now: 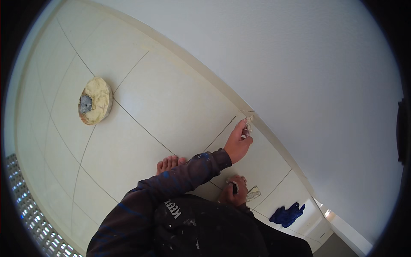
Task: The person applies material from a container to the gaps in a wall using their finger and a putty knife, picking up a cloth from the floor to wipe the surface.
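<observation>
Soft, bright light glosses the floor [145, 98], and fisheye distortion bends lines toward blackened corners.

The only lettering that can be made out is a short row of white capitals [173, 209] on the front of the person's dark shirt [218, 233] — set at a slant just beside the outstretched sleeve [180, 182] — while the pale marks [198, 244] near it cannot be read as letters.

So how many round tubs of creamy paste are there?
1: the round tub of creamy paste stands on the tiled floor, left of the left hand. The dark clothes could hide another.
</observation>
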A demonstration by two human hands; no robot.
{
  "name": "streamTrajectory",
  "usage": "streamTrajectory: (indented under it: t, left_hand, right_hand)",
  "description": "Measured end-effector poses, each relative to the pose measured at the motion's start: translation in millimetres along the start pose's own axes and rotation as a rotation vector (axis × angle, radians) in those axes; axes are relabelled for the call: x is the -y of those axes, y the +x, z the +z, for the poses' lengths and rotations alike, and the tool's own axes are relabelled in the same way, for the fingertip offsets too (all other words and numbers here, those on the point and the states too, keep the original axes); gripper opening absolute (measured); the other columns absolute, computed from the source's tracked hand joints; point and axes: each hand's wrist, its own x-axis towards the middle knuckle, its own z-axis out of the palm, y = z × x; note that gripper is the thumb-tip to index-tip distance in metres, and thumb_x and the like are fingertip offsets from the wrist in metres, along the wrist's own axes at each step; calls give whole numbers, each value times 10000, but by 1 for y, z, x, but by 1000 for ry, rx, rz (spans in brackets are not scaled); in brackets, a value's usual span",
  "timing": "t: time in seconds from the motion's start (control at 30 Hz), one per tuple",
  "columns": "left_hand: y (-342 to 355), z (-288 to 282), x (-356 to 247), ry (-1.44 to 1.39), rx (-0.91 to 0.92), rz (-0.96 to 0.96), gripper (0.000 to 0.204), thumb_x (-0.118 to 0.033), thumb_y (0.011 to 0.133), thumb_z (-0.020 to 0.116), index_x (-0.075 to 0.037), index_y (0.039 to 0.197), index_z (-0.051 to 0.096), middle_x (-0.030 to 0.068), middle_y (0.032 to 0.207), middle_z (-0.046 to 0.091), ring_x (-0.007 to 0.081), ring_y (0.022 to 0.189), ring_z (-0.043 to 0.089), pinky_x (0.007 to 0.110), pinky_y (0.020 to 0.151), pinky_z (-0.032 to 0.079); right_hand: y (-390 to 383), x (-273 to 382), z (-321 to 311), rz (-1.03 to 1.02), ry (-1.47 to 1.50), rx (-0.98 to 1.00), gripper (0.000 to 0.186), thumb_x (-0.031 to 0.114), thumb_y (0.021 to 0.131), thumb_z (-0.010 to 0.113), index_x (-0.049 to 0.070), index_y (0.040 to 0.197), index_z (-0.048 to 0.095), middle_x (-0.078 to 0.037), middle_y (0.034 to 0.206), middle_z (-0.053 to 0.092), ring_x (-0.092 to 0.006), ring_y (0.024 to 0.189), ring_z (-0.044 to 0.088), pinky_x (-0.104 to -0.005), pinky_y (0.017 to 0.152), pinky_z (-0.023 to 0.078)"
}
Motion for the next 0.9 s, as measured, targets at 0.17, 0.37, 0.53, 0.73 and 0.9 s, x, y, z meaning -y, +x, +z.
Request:
streamTrajectory:
  t: [0.17, 0.37, 0.53, 0.73, 0.9]
  left_hand:
    - [-4, -17, -1, 12, -1, -123, 364, 21, 898, 559, -28, 1259, 553, -21, 930, 508, 73, 836, 480, 237, 684, 423]
    - [8, -40, -23, 16, -196, -136, 278, 8, 924, 532, -42, 1194, 579, -26, 910, 534, 62, 801, 491, 232, 675, 412]
    - [0, -86, -55, 102, -275, -46, 394, 6, 932, 504, -47, 1314, 585, -33, 966, 560, 48, 796, 481, 224, 674, 405]
    - [-37, -186, -118, 235, -485, 227, 375, 14, 954, 522, -27, 1322, 584, -40, 999, 562, 32, 811, 471, 194, 692, 398]
    - [-83, -321, -169, 581, -821, 418, 245, 9, 958, 525, -2, 1200, 563, 2, 1000, 565, 72, 823, 490, 236, 717, 426]
  right_hand:
    - [5, 7, 4, 118, -27, -24, 178, 51, 847, 626, 26, 1008, 698, -155, 966, 718, -344, 936, 691, -426, 885, 518]
    - [74, 21, -7, 392, 453, -141, 265, 119, 1011, 586, -17, 1220, 675, -71, 1034, 712, -147, 948, 656, -276, 843, 500]
    - [178, 43, 2, 292, 599, -5, 483, 110, 1035, 532, -8, 1501, 488, -52, 1170, 669, -111, 916, 603, -257, 786, 488]
    - [197, 33, 42, 229, 464, 12, 654, 85, 1022, 511, 10, 1628, 275, -38, 1174, 614, -102, 915, 555, -245, 826, 474]
    - [191, 35, 56, 259, 544, -66, 689, 75, 1007, 499, 6, 1640, 234, -50, 1223, 586, -99, 946, 537, -263, 865, 485]
